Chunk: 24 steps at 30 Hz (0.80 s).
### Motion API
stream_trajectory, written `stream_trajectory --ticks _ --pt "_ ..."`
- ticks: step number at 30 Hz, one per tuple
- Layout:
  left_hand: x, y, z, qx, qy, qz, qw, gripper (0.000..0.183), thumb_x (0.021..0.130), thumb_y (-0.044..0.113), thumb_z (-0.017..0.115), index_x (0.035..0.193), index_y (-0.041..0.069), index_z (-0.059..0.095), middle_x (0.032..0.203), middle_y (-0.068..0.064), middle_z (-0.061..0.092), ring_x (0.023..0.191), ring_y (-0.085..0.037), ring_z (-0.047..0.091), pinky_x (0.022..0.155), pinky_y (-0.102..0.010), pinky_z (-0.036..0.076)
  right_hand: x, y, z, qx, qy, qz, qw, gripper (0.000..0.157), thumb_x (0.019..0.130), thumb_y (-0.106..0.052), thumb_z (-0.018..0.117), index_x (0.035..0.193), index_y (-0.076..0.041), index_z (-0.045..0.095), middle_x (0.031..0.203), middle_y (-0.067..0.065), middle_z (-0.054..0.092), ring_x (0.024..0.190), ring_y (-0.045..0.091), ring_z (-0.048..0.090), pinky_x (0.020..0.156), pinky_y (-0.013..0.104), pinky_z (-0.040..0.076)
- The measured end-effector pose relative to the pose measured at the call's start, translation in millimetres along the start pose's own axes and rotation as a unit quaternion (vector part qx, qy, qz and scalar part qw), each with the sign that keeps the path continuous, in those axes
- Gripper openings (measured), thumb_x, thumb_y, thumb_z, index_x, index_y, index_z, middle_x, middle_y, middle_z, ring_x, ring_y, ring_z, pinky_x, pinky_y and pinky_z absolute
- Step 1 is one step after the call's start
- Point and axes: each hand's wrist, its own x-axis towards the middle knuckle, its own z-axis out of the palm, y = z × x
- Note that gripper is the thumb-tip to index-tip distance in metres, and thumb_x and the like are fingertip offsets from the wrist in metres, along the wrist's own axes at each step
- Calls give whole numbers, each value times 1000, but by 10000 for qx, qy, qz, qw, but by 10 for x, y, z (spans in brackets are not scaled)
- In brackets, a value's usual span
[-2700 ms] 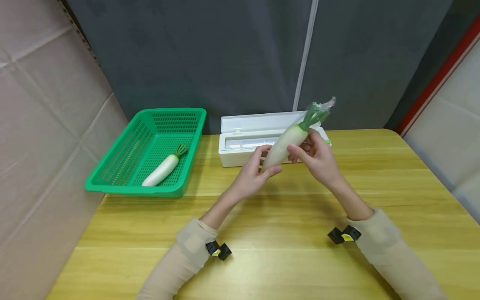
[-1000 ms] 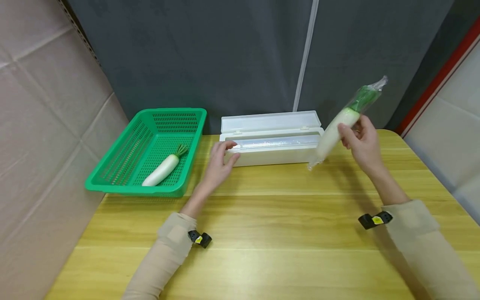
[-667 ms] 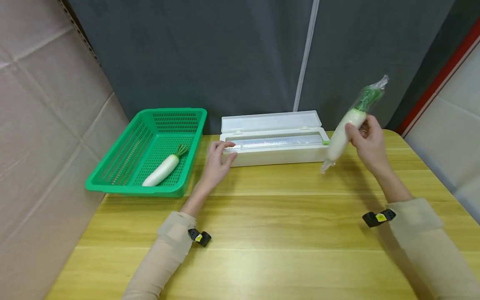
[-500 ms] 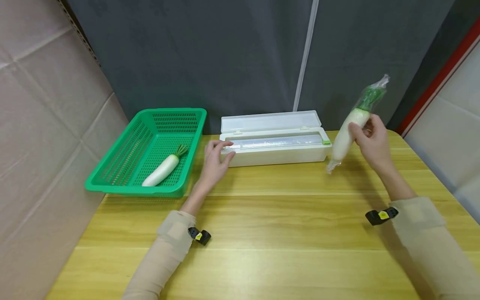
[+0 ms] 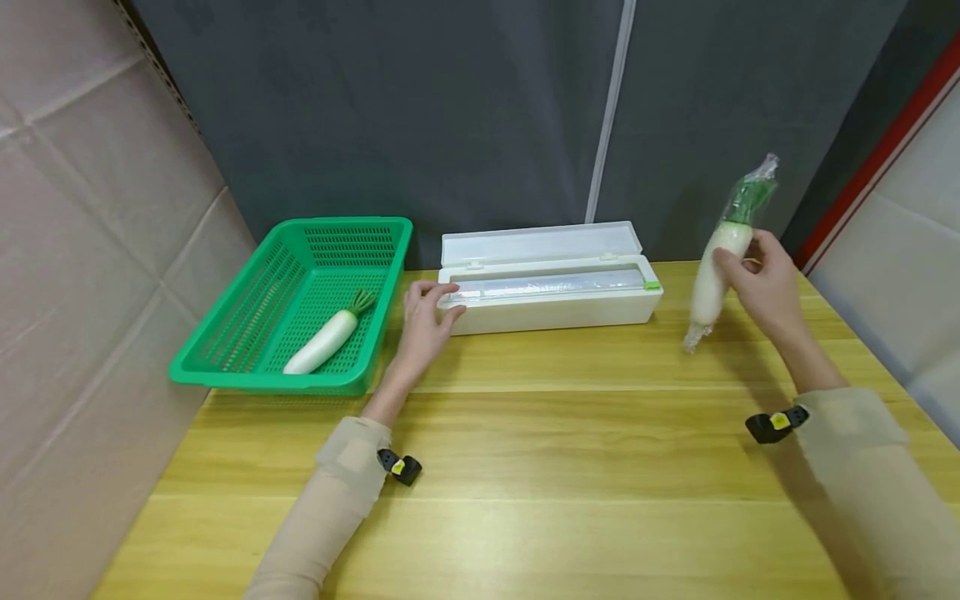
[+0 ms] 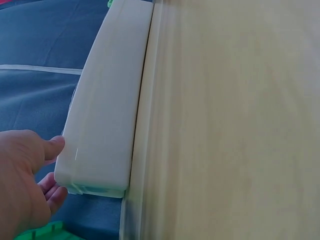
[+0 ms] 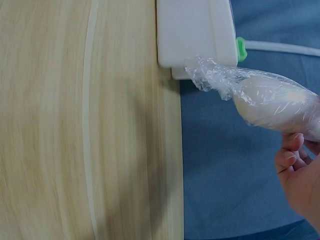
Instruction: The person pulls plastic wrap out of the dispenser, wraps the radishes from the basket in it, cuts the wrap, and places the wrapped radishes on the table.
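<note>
Clear plastic wrap (image 7: 207, 75) covers a long white radish (image 5: 708, 279), leaves and all, held up above the right side of a wooden table (image 5: 525, 442). The right hand (image 5: 772, 283) pinches it between thumb and fingers, leaves uppermost, body tilted, nothing supporting its lower end. Watching from a distance, I judge slipping the first danger: film is slick, and a slack pinch could drop the radish onto the wood. The crumpled tail of wrap at the bottom sticks out loosely; if it snags, the covering might unwind.

Near the back, at centre, stands a white box (image 5: 555, 315) with its lid (image 5: 536, 243) tipped back and a roll of film (image 5: 543, 287) showing inside. The left hand (image 5: 422, 325) curls thumb and fingers round the box's left end; how firmly, I cannot tell. A tug there could, I think, skew the box or knock the lid down.

Just left of that hand sits a green basket (image 5: 262, 381), a bare radish (image 5: 322, 343) lying inside; a wrist catching the rim might jostle it.
</note>
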Motion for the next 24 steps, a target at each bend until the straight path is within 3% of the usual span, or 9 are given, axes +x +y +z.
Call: stream_trajectory --ticks 6,11,16,20,24 --pt "36 -51 -15 -43 -78 -70 9999 34 92 12 74 122 0 68 128 -21 46 125 -37 40 108 -48 35 30 85 -103 -825 -321 211 9958 48 98 -36 59 131 -2 51 99 -12 51 84 0 48 64 10 40" --pt "77 -72 -23 -53 -102 -73 9999 33 90 12 76 120 0 69 128 -20 47 124 -37 42 108 -47 35 55 161 -158 -1308 -586 347 9891 59 99 -43 57 139 1 49 112 10 55 86 6 47 63 11 38" --pt "101 -70 -30 -69 -154 -110 9998 30 90 11 76 118 1 69 127 -20 47 125 -36 41 109 -46 34 93 225 -216 -1743 -752 449 9808 67 98 -46 57 143 4 47 121 29 56 92 24 50 57 13 37" --pt "117 -67 -32 -83 -189 -141 9997 29 91 10 74 117 1 69 127 -20 46 125 -36 41 110 -46 33 116 276 -297 -2096 -844 597 9723 72 98 -46 57 144 8 45 118 37 56 94 41 54 53 20 40" --pt "136 -67 -29 -81 -242 -226 9994 27 92 10 73 118 1 69 128 -19 45 124 -35 41 109 -46 34 145 341 -388 -2551 -1018 861 9577 78 98 -49 55 146 11 40 118 40 54 97 50 55 57 35 46"
